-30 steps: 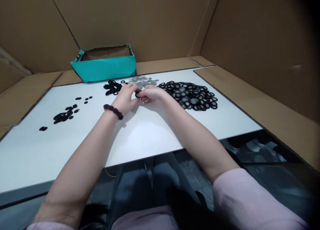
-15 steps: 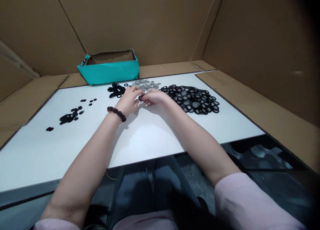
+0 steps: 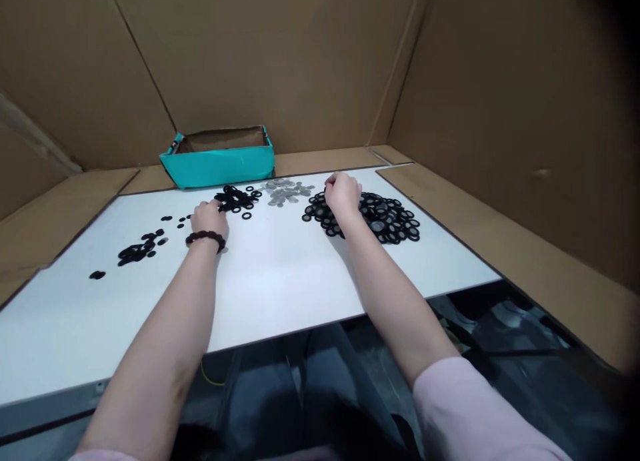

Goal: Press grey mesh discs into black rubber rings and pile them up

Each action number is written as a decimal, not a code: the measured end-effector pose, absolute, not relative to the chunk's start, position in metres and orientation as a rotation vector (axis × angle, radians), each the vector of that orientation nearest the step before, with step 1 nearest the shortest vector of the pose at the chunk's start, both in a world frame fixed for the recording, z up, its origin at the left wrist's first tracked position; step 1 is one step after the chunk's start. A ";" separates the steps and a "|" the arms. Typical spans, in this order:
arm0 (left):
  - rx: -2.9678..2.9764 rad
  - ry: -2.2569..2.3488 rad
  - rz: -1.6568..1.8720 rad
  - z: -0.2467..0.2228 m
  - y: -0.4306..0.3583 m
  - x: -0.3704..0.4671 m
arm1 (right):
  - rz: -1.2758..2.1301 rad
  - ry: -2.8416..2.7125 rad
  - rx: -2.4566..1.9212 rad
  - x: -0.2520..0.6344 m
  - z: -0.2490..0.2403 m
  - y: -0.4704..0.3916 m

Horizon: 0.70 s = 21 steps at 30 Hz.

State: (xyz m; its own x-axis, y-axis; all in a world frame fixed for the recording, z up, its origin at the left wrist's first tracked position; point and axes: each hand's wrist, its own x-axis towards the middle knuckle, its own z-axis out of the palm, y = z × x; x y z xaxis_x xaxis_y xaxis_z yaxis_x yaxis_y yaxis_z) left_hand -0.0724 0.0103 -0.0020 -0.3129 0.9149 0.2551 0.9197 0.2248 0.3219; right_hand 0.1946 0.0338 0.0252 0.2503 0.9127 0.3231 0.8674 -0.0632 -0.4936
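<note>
My left hand (image 3: 210, 219), with a dark beaded band on its wrist, is at the left edge of a small pile of black rings (image 3: 237, 198). Its fingers are curled and partly hidden by the hand's back, so what they hold cannot be made out. Over the back left of a large heap of black rings with grey centres (image 3: 387, 217) is my right hand (image 3: 344, 193). The fingers there are bent together, with a small dark bit at the tips that is too small to name. Between the hands lie loose grey discs (image 3: 285, 191).
A turquoise open box (image 3: 220, 167) stands at the back of the white tabletop (image 3: 280, 287). Several small black discs (image 3: 136, 252) are scattered on the left. Cardboard walls (image 3: 310, 67) enclose the back and sides.
My hands were together at the middle over a black ring and have parted. The left went left to the small black rings, the right went right to the large heap. The view tilted slightly upward.
</note>
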 end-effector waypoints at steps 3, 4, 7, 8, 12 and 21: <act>-1.762 -2.462 -0.749 -0.004 0.013 -0.075 | 0.104 -1.597 -2.043 0.203 0.020 0.038; -1.728 -2.469 -0.801 -0.004 0.014 -0.076 | 0.090 -1.589 -2.067 0.204 0.018 0.038; -1.673 -2.449 -1.019 -0.003 0.013 -0.073 | -0.003 -1.583 -2.036 0.202 0.016 0.037; -1.687 -2.413 -1.098 -0.002 0.013 -0.070 | -0.041 -1.595 -1.992 0.200 0.015 0.036; -1.904 -2.136 -1.294 -0.002 0.012 -0.048 | -0.131 -1.762 -1.797 0.183 0.012 0.031; -2.340 -1.993 -1.483 -0.005 0.012 -0.016 | -0.144 -2.162 -1.753 0.143 -0.008 0.046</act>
State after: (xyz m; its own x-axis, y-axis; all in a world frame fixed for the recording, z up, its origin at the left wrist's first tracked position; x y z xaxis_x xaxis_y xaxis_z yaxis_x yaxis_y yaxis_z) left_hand -0.0163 0.0125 -0.0052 -0.0402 0.9026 0.4286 0.6695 -0.2941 0.6821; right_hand 0.1430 0.0464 -0.0075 -0.1715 0.9275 0.3322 0.9634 0.2284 -0.1405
